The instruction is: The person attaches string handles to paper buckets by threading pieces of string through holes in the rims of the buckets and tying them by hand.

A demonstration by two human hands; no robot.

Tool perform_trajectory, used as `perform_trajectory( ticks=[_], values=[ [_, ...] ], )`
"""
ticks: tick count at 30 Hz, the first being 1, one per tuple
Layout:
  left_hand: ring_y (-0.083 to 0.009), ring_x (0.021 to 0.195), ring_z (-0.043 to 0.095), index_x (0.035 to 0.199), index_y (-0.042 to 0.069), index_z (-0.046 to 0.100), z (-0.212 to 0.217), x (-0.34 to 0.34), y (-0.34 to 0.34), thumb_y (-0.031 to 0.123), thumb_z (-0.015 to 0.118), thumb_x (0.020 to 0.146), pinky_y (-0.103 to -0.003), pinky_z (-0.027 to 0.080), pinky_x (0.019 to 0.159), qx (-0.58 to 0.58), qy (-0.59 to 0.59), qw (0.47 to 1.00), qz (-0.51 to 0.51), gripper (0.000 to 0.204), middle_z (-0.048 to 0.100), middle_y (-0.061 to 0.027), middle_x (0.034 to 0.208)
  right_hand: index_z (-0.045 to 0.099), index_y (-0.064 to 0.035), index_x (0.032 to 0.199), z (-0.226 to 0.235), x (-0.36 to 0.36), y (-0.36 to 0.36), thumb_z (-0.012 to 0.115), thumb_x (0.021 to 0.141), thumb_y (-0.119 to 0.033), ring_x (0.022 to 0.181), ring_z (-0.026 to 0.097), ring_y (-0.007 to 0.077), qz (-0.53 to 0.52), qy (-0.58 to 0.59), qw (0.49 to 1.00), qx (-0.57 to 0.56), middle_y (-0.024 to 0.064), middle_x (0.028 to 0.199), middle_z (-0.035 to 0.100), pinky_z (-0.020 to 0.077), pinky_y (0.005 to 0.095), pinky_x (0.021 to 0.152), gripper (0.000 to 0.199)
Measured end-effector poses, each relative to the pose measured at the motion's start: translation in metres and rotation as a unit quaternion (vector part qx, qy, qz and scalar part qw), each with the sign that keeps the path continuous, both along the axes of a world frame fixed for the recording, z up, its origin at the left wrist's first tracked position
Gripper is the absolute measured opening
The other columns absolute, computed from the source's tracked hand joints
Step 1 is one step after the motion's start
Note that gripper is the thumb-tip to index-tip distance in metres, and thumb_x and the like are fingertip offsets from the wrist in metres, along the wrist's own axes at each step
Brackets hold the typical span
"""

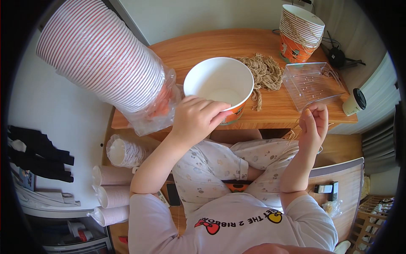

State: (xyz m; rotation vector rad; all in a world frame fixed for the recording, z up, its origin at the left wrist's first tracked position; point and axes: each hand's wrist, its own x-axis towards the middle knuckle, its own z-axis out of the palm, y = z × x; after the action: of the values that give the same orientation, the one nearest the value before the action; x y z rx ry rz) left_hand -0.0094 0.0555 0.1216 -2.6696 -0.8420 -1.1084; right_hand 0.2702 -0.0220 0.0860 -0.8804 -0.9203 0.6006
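Our left hand (198, 118) grips the near rim of an empty paper bowl (220, 86), white inside and orange outside, which stands at the near edge of the wooden table (203, 44). Our right hand (314, 125) is raised just off the table's near right corner, fingers pinched narrowly on what looks like a few thin strands of twine; we cannot tell exactly how many.

Just beyond the bowl lies a loose heap of tan twine pieces (264, 72), and beside it an empty clear plastic tray (312, 84). At the far right stands a short stack of orange bowls (299, 34); on the left leans a long plastic-sleeved stack of bowls (105, 59).

We judge the work to be well under way but far from done: the sleeve is full, the heap large.
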Motion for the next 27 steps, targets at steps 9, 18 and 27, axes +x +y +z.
perform_trajectory(
  ticks=[9, 18, 27],
  values=[
    [-0.0250, 0.084, 0.057, 0.095, 0.007, 0.065, -0.051, 0.020, -0.029, 0.017, 0.071, 0.077, -0.035, 0.042, 0.076, -0.062, -0.385, 0.916, -0.094, 0.022, 0.064, -0.0085, 0.094, 0.056, -0.0029, 0.094, 0.001, -0.028, -0.013, 0.060, 0.088, -0.004, 0.069, 0.046, 0.0055, 0.081, -0.085, 0.992, -0.042, -0.0011, 0.078, 0.054, 0.0354, 0.0189, 0.063, 0.008],
    [-0.0294, 0.099, 0.055, 0.122, 0.002, 0.050, -0.054, 0.075, -0.053, 0.043, 0.068, 0.085, -0.037, 0.045, 0.084, -0.412, -0.346, 0.793, -0.285, 0.058, 0.054, -0.0164, 0.106, 0.059, -0.0003, 0.089, -0.003, -0.069, -0.034, 0.060, 0.084, -0.010, 0.055, 0.048, 0.0174, 0.030, -0.383, 0.923, 0.015, 0.0065, 0.067, 0.053, 0.0389, 0.0287, 0.056, 0.011],
    [-0.0169, 0.065, 0.056, 0.095, 0.004, 0.067, -0.078, 0.022, -0.043, 0.025, 0.063, 0.090, -0.028, 0.045, 0.062, -0.630, -0.196, 0.716, -0.230, 0.023, 0.061, -0.0095, 0.071, 0.029, -0.0030, 0.120, -0.008, -0.099, -0.018, 0.045, 0.079, 0.010, 0.082, 0.043, 0.0129, 0.062, -0.181, 0.981, -0.044, 0.0106, 0.097, 0.047, 0.0390, 0.0256, 0.072, 0.046]
  ],
)
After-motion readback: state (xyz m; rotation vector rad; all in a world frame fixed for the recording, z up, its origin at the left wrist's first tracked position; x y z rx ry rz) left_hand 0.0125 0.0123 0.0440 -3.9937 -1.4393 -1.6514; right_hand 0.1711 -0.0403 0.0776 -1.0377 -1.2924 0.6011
